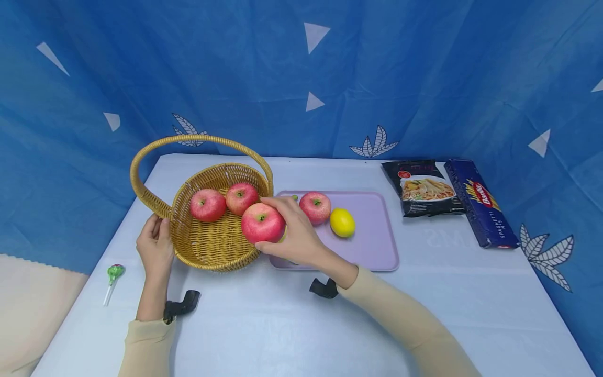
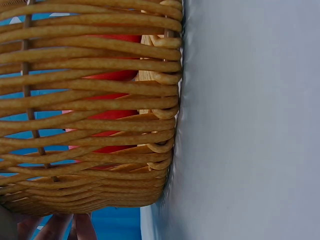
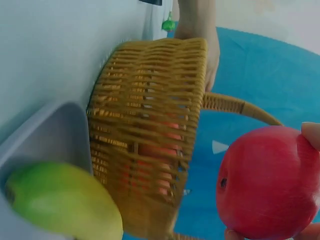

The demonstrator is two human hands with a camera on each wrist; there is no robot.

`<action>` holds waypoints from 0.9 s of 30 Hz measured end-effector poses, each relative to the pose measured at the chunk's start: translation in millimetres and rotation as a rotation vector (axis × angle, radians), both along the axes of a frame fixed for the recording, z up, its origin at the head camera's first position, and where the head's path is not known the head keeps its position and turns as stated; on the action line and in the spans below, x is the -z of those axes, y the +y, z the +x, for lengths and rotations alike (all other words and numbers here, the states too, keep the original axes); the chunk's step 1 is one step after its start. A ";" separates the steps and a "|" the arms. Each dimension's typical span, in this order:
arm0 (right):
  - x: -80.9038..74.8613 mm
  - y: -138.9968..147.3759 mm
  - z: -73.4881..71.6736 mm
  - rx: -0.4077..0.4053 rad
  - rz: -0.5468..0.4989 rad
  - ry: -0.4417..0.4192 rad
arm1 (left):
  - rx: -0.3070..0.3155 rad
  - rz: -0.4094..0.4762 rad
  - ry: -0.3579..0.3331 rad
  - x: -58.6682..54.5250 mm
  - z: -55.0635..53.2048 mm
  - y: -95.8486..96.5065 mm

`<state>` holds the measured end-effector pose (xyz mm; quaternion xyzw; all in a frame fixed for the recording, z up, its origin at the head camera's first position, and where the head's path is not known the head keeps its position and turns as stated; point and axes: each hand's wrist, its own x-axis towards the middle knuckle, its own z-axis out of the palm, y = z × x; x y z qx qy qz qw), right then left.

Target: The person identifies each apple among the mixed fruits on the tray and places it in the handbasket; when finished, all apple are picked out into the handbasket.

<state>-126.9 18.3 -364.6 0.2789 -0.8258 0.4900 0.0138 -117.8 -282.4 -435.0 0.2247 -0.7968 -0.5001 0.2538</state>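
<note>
A wicker basket [image 1: 216, 246] with a tall hoop handle stands on the left part of the table, with two red apples [image 1: 208, 204] inside. At its left rim, by the foot of the handle, my left hand [image 1: 157, 246] grips the basket. My right hand [image 1: 299, 233] holds another red apple [image 1: 262, 223] between thumb and fingers, over the basket's right rim. The lilac tray [image 1: 377, 246] on the right bears a red apple [image 1: 315, 207], a yellow lemon [image 1: 342, 222] and a green-yellow mango [image 3: 62, 200], mostly hidden behind the right hand in the head view.
A green-wrapped lollipop [image 1: 115, 272] lies at the table's left edge. Toward the back right lie a black noodle packet [image 1: 424, 188] and a blue spaghetti box [image 1: 482, 204]. Blue patterned cloth [image 1: 264, 78] hangs behind the white table [image 1: 264, 324].
</note>
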 end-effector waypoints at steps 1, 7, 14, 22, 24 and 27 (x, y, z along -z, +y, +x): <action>1.1 -4.3 -0.7 -0.005 0.006 0.001 | 0.001 0.000 -0.002 -0.3 0.1 0.2; 8.9 -30.0 -3.2 -0.024 0.044 -0.033 | 0.005 0.002 -0.012 -0.6 -0.3 0.1; 13.4 -57.1 -6.1 -0.033 0.107 -0.034 | -0.002 0.010 -0.027 0.1 0.1 0.3; 23.3 -85.8 -12.2 -0.049 0.204 -0.007 | 0.002 0.000 -0.018 -0.1 0.4 0.6; 25.0 -92.0 -14.0 -0.049 0.236 0.005 | -0.001 -0.001 -0.018 -0.3 0.6 0.9; 27.0 -100.0 -16.3 -0.042 0.279 0.009 | -0.001 -0.004 -0.015 -0.7 0.7 0.9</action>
